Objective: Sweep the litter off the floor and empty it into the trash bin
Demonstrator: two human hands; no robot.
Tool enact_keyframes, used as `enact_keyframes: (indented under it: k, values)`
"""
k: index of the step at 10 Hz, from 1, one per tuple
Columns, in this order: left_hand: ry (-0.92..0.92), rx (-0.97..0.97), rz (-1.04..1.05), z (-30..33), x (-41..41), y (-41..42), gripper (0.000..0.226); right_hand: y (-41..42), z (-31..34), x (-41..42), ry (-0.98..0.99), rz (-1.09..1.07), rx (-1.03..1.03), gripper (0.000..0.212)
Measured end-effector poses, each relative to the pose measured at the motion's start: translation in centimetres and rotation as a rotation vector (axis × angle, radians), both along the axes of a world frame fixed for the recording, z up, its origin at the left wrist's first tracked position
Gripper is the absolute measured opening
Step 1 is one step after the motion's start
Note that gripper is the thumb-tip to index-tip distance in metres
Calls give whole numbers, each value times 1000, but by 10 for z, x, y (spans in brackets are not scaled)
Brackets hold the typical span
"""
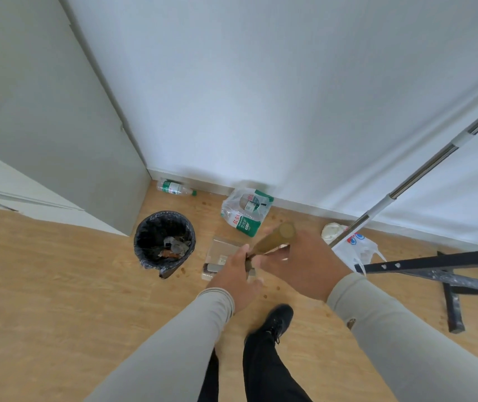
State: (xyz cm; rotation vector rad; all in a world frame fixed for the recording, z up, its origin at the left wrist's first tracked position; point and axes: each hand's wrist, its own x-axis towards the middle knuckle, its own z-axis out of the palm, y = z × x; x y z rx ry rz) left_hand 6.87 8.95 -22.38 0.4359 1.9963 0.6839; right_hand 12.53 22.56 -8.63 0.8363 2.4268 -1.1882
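— Wooden floor [58, 271] runs up to a white wall [261, 97]; our trash bin [164, 242], black-lined, already holds scraps.

— And our hands?

— Left hand [233, 281] and right hand [304, 265] both grip the broom handle [272, 240]. We judge we're mid-sweep.

— Litter?

— Just right of the bin: clear packaging [220, 256] and brown specks. Beyond the bin, a bottle [174, 188] lies by the wall.

— Next, probably, we draw it together near the bin.

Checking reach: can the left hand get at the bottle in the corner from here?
Probably not: the left hand grips the handle, and the bottle lies well beyond the bin.
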Motion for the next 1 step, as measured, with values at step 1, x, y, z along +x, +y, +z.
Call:
enact_keyframes:
  k: [1]
  values:
    - [82,-29,-82,21,-15,-25,78,3,13,14,-69,2,-85,35]
